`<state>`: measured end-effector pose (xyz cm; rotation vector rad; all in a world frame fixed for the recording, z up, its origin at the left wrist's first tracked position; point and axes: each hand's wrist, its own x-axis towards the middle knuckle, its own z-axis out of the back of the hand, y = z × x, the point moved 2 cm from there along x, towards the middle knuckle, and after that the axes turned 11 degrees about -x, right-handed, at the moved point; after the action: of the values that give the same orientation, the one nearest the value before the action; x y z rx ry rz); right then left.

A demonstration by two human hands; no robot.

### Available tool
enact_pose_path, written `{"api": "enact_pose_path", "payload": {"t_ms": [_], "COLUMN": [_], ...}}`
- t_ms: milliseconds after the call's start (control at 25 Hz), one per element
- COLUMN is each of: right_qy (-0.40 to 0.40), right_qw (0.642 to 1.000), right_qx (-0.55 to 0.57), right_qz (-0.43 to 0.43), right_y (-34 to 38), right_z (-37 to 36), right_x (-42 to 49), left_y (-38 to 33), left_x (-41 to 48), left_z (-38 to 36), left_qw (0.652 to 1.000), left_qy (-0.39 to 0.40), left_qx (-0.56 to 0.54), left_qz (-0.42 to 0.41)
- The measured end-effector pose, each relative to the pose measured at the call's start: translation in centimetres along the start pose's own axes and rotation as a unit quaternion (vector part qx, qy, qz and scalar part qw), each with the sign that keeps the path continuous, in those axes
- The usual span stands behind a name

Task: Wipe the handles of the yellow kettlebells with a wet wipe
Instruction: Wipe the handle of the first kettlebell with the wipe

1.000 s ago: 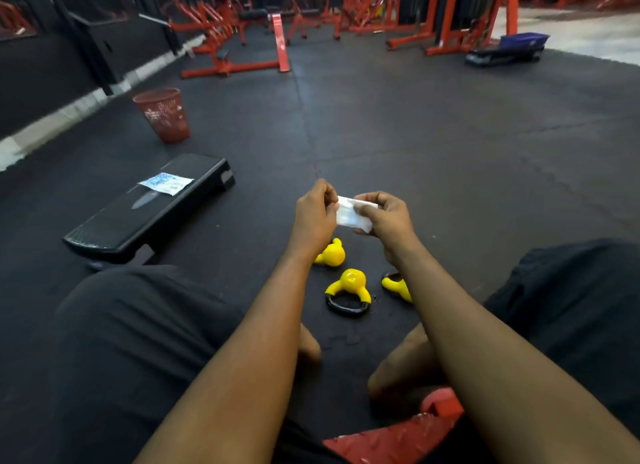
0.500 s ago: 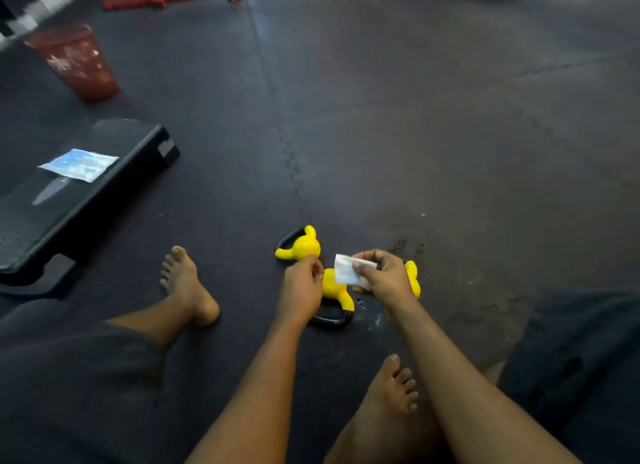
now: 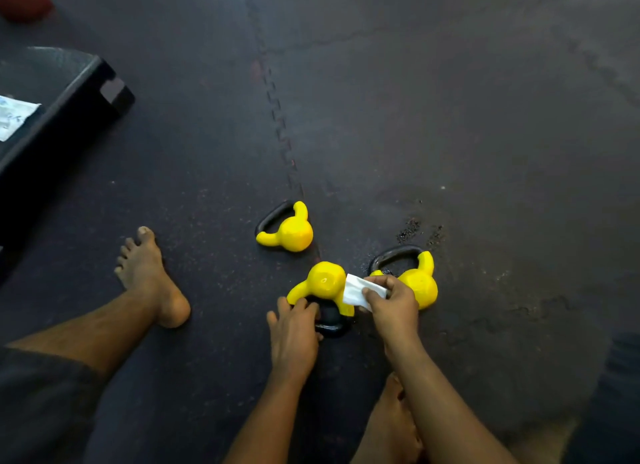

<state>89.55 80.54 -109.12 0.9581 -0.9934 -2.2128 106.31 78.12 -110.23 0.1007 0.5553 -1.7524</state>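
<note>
Floor matting [image 3: 450, 117]: left hand [image 3: 294, 335] grips kettlebell handle [image 3: 330, 322], right hand [image 3: 394, 307] pinches wipe [image 3: 356, 292].

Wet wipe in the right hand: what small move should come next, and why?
Probably bring the wet wipe down onto the black handle of the nearest kettlebell and begin rubbing. The right hand pinches the wipe by the yellow body, not yet on the handle, while the left hand lies on that handle, seemingly steadying it.
</note>
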Motion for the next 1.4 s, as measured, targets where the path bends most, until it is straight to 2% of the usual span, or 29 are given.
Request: {"api": "enact_pose_path", "payload": {"t_ms": [160, 280, 400, 560, 720, 880, 1080, 1200, 1400], "right_qy": [-0.045, -0.128, -0.156, -0.134, -0.115, -0.109, -0.123, -0.088, -0.048], "right_qw": [0.999, 0.991, 0.984, 0.985, 0.983, 0.982, 0.988, 0.993, 0.993], "right_qx": [-0.009, -0.004, -0.017, -0.047, -0.062, -0.067, -0.027, -0.019, -0.052], "right_qz": [0.011, 0.032, 0.081, 0.098, 0.133, 0.138, 0.091, 0.074, 0.099], "right_y": [0.6, 1.9, 3.3, 4.4, 6.3, 6.6, 5.4, 4.8, 4.8], "right_z": [1.1, 2.5, 3.1, 1.0, -0.4, -0.2, 0.8, 0.1, -1.2], "right_x": [-0.4, -0.6, -1.1, -0.9, -0.5, -0.6, -1.0, -1.5, -2.9], "left_y": [-1.8, -3.9, -3.8, -2.7, -1.5, -2.1, 0.2, 0.9, 2.1], "left_x": [0.8, 1.7, 2.8, 3.5, 4.2, 3.7, 2.8, 1.8, 2.0], "left_z": [1.5, 3.6, 5.4, 6.1, 5.4, 5.4, 5.3, 5.5, 6.3], "left_qw": [0.997, 0.992, 0.987, 0.968, 0.937, 0.941, 0.939, 0.934, 0.931], "left_qy": [0.034, 0.01, -0.004, -0.059, -0.051, -0.042, -0.038, -0.034, -0.045], "left_qx": [-0.053, -0.118, -0.156, -0.243, -0.344, -0.334, -0.342, -0.355, -0.362], "left_qz": [-0.039, -0.041, -0.022, -0.008, -0.026, -0.038, -0.021, -0.017, -0.005]}}
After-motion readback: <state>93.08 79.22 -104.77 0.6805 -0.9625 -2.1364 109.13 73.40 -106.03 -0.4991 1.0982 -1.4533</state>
